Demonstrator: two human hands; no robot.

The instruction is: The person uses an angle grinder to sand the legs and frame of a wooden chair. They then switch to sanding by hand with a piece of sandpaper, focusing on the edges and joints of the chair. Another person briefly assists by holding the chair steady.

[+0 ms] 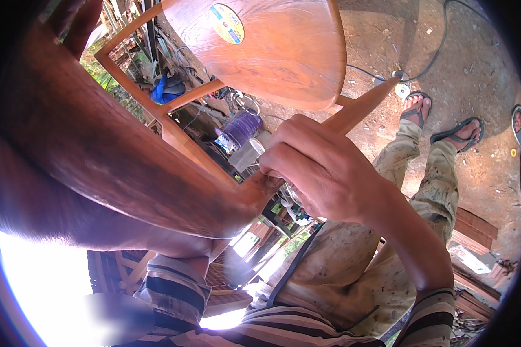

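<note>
A brown varnished wooden chair is tilted close before me. A round yellow-and-white disc lies on its broad seat. My right hand is closed around the chair's curved rail, whose narrow end points up and right. Something pale shows under its fingers, too small to name. From the lower left my left forearm runs along the wide near part of the rail. At the upper left rim, the dark fingers of my left hand curl past the wood; the palm is hidden.
A purple drum and a blue item are beyond the chair frame. On the dirt floor are a black cable and a pale disc. My sandalled feet stand at right, near another person's foot. Wooden boards lie behind.
</note>
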